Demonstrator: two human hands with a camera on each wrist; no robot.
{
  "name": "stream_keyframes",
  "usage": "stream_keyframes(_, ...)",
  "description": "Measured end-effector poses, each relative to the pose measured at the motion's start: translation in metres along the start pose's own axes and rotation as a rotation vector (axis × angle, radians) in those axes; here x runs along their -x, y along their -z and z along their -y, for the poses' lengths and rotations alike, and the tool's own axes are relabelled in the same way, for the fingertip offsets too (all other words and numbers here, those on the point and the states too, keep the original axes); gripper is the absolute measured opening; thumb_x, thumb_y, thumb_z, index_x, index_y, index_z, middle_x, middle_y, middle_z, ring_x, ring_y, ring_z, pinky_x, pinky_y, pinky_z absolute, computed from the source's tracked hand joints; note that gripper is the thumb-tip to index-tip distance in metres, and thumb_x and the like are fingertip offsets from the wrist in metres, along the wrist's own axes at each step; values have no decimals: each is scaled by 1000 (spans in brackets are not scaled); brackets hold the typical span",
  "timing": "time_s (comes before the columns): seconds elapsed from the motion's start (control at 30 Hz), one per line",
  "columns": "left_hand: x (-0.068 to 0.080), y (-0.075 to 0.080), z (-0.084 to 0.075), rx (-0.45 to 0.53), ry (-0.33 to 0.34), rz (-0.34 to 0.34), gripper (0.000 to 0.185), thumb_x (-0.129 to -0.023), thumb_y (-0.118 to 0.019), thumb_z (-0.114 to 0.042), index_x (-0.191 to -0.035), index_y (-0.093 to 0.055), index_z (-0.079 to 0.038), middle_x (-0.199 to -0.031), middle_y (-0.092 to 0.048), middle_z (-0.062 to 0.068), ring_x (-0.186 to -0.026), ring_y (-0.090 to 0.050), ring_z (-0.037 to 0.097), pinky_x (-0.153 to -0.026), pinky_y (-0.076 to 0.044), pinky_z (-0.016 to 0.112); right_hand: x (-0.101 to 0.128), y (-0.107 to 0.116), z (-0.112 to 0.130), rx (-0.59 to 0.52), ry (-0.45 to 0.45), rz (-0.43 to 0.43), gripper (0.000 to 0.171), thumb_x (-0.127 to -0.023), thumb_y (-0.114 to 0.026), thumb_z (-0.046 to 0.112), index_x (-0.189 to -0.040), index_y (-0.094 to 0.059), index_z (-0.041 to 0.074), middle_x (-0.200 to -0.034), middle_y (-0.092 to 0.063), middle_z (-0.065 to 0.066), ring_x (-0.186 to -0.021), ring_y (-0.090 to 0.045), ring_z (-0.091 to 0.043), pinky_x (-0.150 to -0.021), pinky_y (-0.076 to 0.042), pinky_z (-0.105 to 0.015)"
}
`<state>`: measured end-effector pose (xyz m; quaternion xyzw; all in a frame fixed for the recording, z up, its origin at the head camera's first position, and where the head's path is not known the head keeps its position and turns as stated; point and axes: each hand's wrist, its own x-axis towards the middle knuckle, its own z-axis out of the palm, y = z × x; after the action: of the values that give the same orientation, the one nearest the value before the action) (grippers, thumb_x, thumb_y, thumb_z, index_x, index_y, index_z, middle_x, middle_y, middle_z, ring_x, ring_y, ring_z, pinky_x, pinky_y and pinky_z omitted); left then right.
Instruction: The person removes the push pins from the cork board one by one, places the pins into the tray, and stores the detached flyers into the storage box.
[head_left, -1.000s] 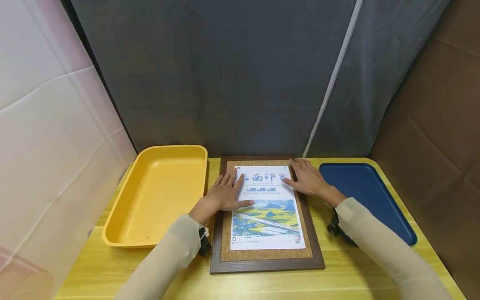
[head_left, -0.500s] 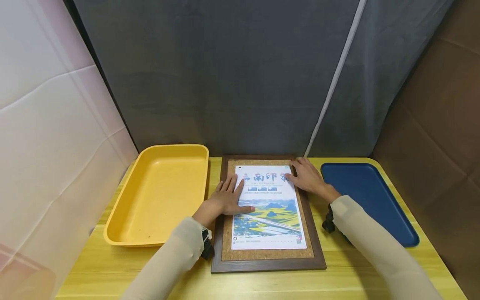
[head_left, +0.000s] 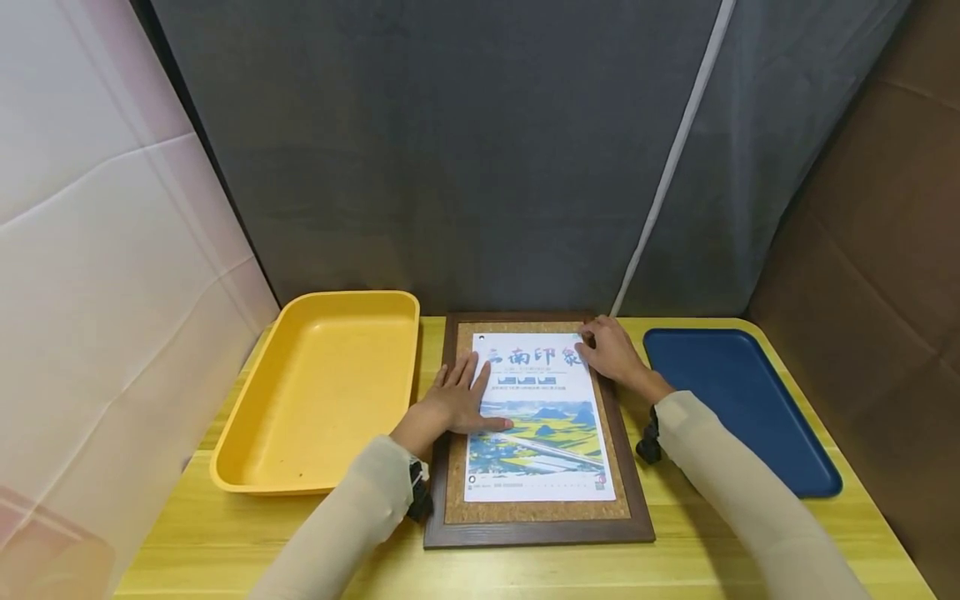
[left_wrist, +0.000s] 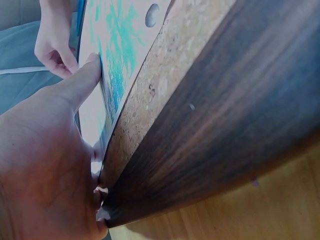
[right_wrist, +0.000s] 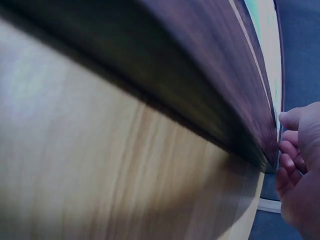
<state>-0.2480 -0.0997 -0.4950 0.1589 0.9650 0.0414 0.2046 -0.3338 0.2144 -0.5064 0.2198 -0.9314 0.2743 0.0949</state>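
Head view showed a yellow tray [head_left: 315,392] left of the cork board [head_left: 537,512] and a blue tray [head_left: 742,408] right of it — nothing lay in either. On the board lay a poster [head_left: 536,417]. The left hand [head_left: 453,400] pressed flat on its left edge, fingers spread straight; the right hand [head_left: 611,350] curled its fingers at the poster's top right corner — an actual pinch couldn't be confirmed.

I have bare table [head_left: 525,567] in front of the cork board [head_left: 537,515] to pass, while the yellow tray [head_left: 318,392] and blue tray [head_left: 742,408] hem in either side.
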Motion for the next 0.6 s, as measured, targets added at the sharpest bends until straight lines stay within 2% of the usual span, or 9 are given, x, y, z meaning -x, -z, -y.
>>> stream_keyframes(0.23, 19, 15, -10, -6, -6, -16, 115, -93, -53, -81, -172, -5, -13, -178, 8, 15, -164, 8, 33, -131, 1, 57, -3, -2, -3, -96, -84, -19, 16, -99, -72, 4, -109, -76, -7, -98, -67, -19, -91, -64, -33, -83, -56, -50)
stream_keyframes(0.6, 20, 16, -16, -17, -15, -21, 116, -92, -52, -83, -172, -5, -13, -178, 8, 14, -165, 7, 33, -131, 1, 57, -7, 0, -5, -168, -187, -18, 12, -100, -72, 5, -103, -77, -6, -91, -70, -16, -80, -63, -27, -72, -51, -35)
